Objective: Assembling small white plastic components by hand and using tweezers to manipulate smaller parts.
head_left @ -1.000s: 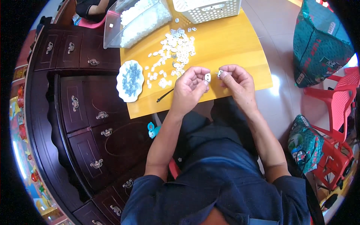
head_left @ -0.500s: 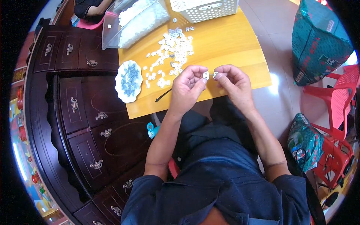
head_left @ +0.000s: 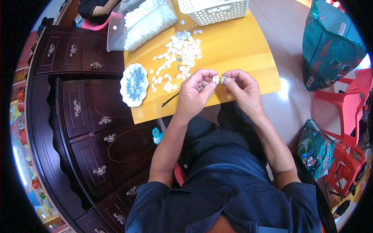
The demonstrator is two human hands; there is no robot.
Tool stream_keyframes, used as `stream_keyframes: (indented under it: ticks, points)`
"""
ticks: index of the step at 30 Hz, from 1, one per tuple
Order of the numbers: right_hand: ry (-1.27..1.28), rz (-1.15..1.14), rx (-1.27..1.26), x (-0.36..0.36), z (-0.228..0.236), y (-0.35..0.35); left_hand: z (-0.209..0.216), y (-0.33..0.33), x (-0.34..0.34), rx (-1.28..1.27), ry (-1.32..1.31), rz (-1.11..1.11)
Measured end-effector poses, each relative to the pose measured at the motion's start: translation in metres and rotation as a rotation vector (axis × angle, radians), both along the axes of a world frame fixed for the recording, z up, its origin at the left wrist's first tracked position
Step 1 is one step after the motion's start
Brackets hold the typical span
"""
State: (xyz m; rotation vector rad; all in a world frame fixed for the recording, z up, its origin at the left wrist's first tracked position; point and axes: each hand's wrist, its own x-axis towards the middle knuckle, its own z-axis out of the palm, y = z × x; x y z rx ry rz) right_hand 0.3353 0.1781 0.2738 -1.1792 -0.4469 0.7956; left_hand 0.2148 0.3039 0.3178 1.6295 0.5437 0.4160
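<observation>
My left hand pinches a small white plastic piece with holes between thumb and forefinger. Facing it, my right hand grips a second small white piece, partly covered by the fingertips. A thin pale strip or pin bridges the short gap between the two pieces. Both hands are held over the table's near edge. Beyond my left hand lies a loose pile of similar white pieces, with a few greyish ones among them. A black pen-like stick rests by my left wrist.
A white scalloped dish of small dark grey bits sits on the yellow table. Behind are a clear bin of white pieces and a white perforated basket. Dark drawers flank the left; green bags and red chairs stand right.
The two white pieces have come slightly closer together and sit a little lower in view. Both hands keep their pinch.
</observation>
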Motion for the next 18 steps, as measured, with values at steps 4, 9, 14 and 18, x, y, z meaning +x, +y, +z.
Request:
stream_keyframes:
  ticks: [4, 9, 14, 18]
  points:
    - [-0.017, -0.007, -0.005, -0.0003, 0.0014, -0.0007, -0.0012, -0.0009, 0.0015, -0.005, -0.017, 0.004]
    - [-0.02, 0.061, -0.041, 0.0022, 0.0017, -0.0033, 0.0012, 0.0007, 0.0016, 0.011, 0.001, 0.004]
    - [-0.016, 0.057, -0.033, 0.0017, 0.0029, -0.003, 0.0046, -0.0004, 0.0018, 0.152, 0.033, 0.007]
    - [0.04, 0.036, -0.005, 0.0018, 0.0021, -0.0023, 0.0063, -0.0004, 0.0036, 0.202, 0.036, 0.007]
